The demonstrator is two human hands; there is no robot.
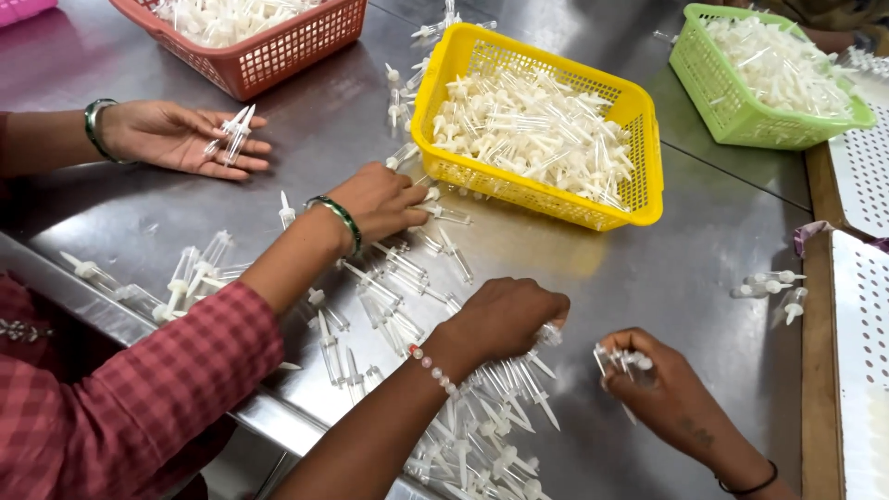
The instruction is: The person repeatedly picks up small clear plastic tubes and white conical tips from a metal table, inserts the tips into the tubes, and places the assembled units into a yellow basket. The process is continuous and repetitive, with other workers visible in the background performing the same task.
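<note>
Both of the wearer's hands curl shut on clear plastic tubes: left hand (pixel 505 315) knuckles-up over the loose pile (pixel 472 426), right hand (pixel 648 375) beside it; yellow basket (pixel 639 199) beyond.

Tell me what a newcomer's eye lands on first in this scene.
The bright yellow basket at the top centre of the steel table, heaped with small white plastic parts, draws the eye first, flanked by a red basket at upper left and a green basket at upper right. Next come the hands: the wearer's left hand grips a bundle of clear parts, the right hand holds a few, and a co-worker's hands sort more at left.
</note>
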